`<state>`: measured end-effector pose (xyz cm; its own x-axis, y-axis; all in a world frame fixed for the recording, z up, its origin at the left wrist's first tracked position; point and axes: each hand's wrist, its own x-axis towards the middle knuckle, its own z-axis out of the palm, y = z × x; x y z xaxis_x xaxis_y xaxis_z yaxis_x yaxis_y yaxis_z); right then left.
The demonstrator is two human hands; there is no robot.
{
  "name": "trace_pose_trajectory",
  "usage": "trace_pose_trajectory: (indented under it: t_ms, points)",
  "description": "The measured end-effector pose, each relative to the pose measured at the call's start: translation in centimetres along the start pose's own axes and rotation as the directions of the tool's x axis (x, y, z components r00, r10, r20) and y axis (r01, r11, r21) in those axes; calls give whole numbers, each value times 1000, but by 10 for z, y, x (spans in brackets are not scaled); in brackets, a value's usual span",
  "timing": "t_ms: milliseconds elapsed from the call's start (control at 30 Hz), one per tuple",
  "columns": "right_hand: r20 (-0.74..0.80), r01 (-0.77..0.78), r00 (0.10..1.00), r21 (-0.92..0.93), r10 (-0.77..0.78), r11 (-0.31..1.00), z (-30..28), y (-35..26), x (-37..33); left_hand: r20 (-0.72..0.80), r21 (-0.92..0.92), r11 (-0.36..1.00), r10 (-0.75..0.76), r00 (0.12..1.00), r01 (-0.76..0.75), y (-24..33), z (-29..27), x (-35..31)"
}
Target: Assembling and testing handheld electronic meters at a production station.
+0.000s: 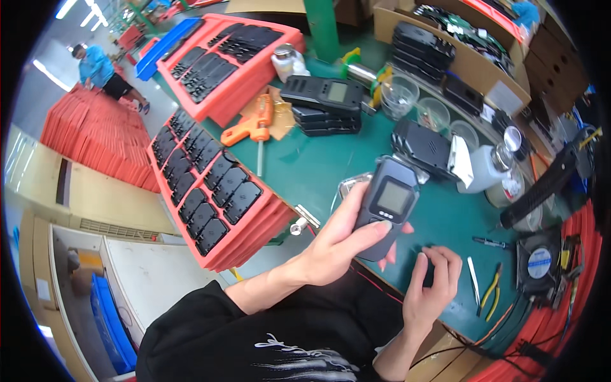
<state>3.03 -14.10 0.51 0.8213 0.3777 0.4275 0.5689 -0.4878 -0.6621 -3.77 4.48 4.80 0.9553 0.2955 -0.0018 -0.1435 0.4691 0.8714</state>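
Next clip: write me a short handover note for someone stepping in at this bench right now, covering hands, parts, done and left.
Left hand: grips the grey handheld device upright, screen toward the camera, thumb across its lower front.
Right hand: fingers curled on the green mat, over a small dark part; what it is cannot be told.
Parts: black covers in the red trays to the left, a stack of finished-looking units behind, orange screwdriver, pliers to the right.
Done: the device looks closed up. Left: not clear from this view.
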Motion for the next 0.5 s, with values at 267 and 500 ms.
trace_pose_trajectory:
  t_ms: [267,500]
  points:
    - [7,-6,1000,40,5,999,1,0,-1,-57,93,992,87,995,-82,46,-44,-13]
    - [-1,-3,1000,54,3,999,2,1,-1,-119,261,951,202,972,-166,95,-77,-21]
